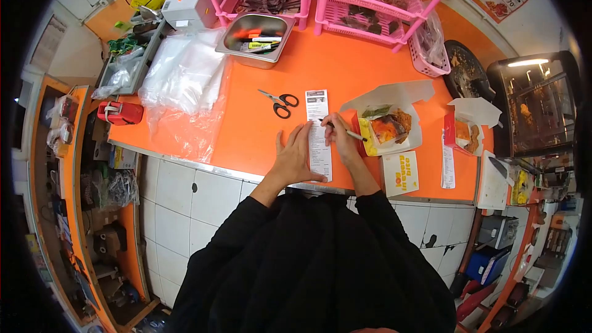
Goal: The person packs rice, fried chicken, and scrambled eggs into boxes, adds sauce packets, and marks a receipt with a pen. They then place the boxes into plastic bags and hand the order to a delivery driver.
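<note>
A long printed receipt [317, 111] lies on the orange table between my hands. My left hand [291, 159] rests over its left edge with the fingers stretched out. In my right hand [341, 145] is a pen [356, 135], its tip end over the receipt. Black-handled scissors [280, 106] lie partly spread, left of the receipt's top. Just right of my right hand stands an open food box [404, 94] with fried chicken [402, 122] and wrapped items inside. Its printed yellow and white flap [399, 172] points toward me.
A second open food box [456, 128] stands farther right, beside another receipt [448, 169]. At the back are pink racks [364, 34] and a metal tray [251, 57] of markers. Clear plastic bags [185, 74], a red case [120, 113] and a white printer [188, 5] are left.
</note>
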The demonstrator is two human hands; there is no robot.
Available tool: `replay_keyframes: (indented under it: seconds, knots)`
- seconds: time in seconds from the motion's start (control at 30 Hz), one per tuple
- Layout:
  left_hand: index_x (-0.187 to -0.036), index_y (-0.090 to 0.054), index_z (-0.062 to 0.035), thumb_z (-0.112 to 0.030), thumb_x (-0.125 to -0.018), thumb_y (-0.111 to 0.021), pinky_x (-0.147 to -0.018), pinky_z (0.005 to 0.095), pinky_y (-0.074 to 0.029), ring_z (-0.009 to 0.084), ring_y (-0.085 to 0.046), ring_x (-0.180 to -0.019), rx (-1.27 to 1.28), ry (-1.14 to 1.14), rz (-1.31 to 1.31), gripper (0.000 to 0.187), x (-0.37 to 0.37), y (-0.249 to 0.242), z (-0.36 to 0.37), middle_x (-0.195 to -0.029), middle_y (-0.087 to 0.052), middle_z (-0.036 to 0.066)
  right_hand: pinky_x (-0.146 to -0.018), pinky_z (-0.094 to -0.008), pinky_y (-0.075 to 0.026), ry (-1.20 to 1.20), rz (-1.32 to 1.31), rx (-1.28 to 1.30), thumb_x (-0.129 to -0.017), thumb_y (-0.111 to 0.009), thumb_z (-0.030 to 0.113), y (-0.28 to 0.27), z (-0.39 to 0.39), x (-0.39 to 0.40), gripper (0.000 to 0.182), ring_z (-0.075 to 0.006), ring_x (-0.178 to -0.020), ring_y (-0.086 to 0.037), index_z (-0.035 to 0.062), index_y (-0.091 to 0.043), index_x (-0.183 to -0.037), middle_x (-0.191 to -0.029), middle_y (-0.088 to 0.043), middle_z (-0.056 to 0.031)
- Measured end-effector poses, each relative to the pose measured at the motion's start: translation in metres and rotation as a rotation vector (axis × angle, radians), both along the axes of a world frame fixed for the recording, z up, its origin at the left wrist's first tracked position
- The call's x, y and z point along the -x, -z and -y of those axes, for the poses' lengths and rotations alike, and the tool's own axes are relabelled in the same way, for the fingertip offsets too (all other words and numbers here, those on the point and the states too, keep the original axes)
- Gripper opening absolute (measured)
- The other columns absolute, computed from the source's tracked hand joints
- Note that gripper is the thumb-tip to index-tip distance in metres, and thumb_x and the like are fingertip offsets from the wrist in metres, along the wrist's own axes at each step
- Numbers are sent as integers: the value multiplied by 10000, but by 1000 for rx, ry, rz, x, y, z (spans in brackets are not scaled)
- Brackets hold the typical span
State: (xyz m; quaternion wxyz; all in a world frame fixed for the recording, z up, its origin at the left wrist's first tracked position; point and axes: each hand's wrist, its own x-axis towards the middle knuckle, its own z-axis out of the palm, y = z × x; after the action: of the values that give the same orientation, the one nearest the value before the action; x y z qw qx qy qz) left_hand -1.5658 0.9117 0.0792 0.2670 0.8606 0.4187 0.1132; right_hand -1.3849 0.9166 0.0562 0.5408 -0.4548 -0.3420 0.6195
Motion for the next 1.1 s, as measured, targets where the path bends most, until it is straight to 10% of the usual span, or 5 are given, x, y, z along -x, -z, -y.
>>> replay_keyframes:
  seconds: [0.13,1.1]
  knots:
    - [-1419,-106,-14,-565,-364,-838,-1057,590,-60,252,-220,-1360,20,-44,24,1396,0,-2,1,-1439,-261,148,-422,-233,-298,187,319,-208,-941,-503,248,28,-13,11,240,-59,-460,-394,66,-491,-785,-539,-446,9]
    - [-1419,-70,5,-592,-375,-829,-1052,601,-49,275,-206,-1366,21,-24,-19,1422,-2,-2,-1,-1440,-253,179,-465,-272,-382,234,685,-225,-937,-512,225,22,1,15,287,-83,-495,-486,35,-459,-729,-560,-519,-37]
